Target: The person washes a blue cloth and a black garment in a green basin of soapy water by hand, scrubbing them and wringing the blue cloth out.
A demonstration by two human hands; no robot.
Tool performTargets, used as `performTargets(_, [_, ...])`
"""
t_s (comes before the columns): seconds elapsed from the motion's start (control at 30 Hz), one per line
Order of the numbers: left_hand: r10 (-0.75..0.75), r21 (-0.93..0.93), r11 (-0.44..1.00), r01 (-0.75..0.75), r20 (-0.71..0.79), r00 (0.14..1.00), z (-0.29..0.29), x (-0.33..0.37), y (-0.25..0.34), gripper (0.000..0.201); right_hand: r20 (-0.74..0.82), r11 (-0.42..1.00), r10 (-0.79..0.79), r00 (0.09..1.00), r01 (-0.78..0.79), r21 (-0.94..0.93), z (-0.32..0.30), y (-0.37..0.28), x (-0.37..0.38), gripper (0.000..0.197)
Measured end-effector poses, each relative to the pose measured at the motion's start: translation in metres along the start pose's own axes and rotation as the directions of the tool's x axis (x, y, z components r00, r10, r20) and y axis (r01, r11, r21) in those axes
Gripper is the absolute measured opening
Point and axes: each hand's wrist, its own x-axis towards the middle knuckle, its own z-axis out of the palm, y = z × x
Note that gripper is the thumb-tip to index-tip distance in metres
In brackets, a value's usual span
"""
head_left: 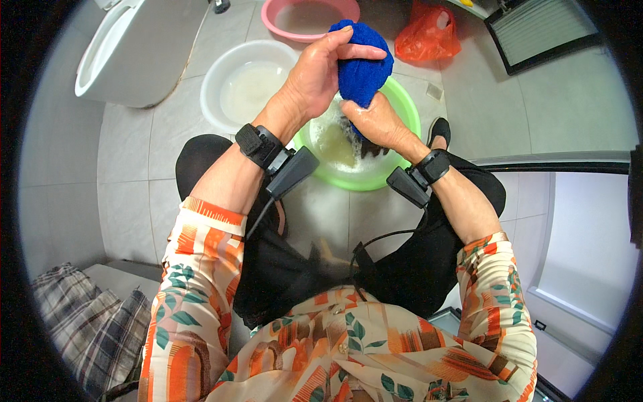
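Observation:
A bright blue cloth [362, 74] with a textured weave is bunched up above the green basin [410, 110]. My left hand [320, 75] grips its left side, with fingers lying across the front of the cloth. Lower down, my right hand [380, 122] is closed round the cloth's bottom end, its thumb pointing left. Part of the cloth hangs below the right hand. Foamy, cloudy water [331, 141] fills the basin beneath, and a dark wet item [374, 149] lies in it, partly hidden by my right hand.
Left of the green basin stands a white basin [213, 87] of cloudy water. A pink basin [271, 20] and a red plastic bag [429, 37] lie beyond. A white toilet [144, 60] stands at far left. Plaid fabric [94, 328] lies at lower left.

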Motion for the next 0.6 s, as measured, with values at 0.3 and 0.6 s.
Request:
performTargets(0.3, [-0.015, -0.022, 1.0, 0.015, -0.003, 1.0, 0.0, -0.004, 0.003, 0.049, 0.191, 0.978, 0.068, 0.979, -0.103, 0.182, -0.014, -0.014, -0.007, 0.033])
performTargets(0.6, [-0.046, 0.031, 0.999, 0.044, 0.072, 0.996, -0.002, -0.001, 0.01, 0.046, -0.01, 0.853, -0.045, 0.999, 0.043, 0.521, -0.044, 0.014, 0.001, 0.049])
